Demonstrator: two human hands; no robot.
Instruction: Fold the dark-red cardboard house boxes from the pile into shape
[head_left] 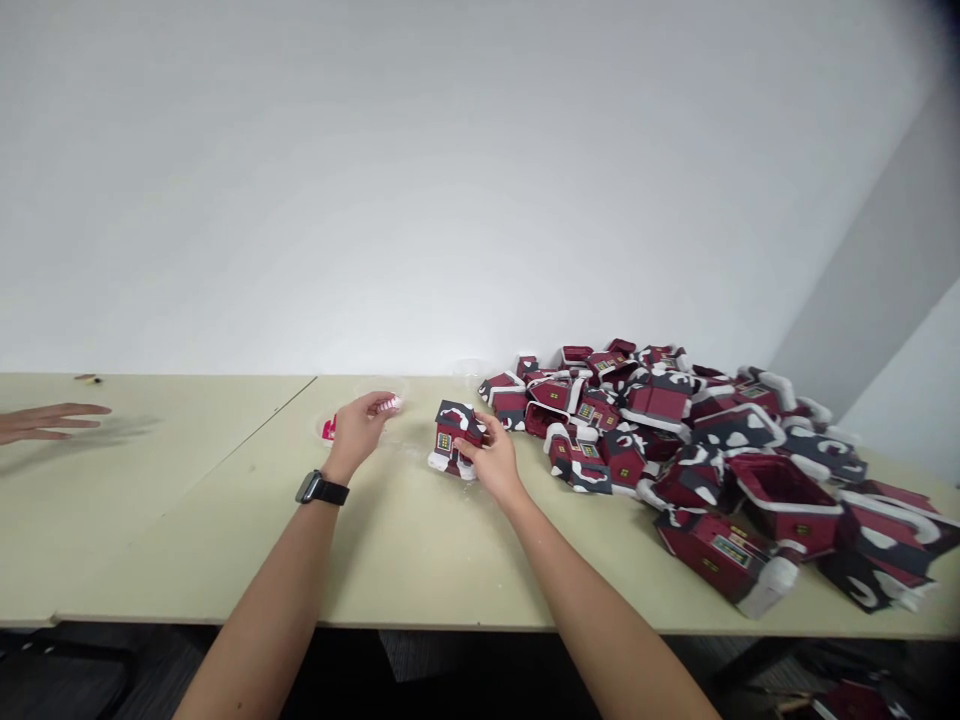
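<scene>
My right hand (pixel 493 458) grips a small dark-red model house (pixel 450 440) with a dark roof, white snow-like trim and a coloured window. The house stands upright at the table's middle, its base on or just above the top. To its left, my left hand (pixel 358 428), with a black watch on the wrist, pinches a small pink-and-white striped piece (pixel 388 405); its exact kind is unclear. A bright red item (pixel 328 428) lies beside that hand, partly hidden by it.
A large heap of similar red houses (pixel 660 400) covers the table's right side, some with open tops. Another person's hand (pixel 56 420) reaches in from the left. The pale table (pixel 420 570) meets a white wall (pixel 450 180). A seam (pixel 255 425) crosses the tabletop.
</scene>
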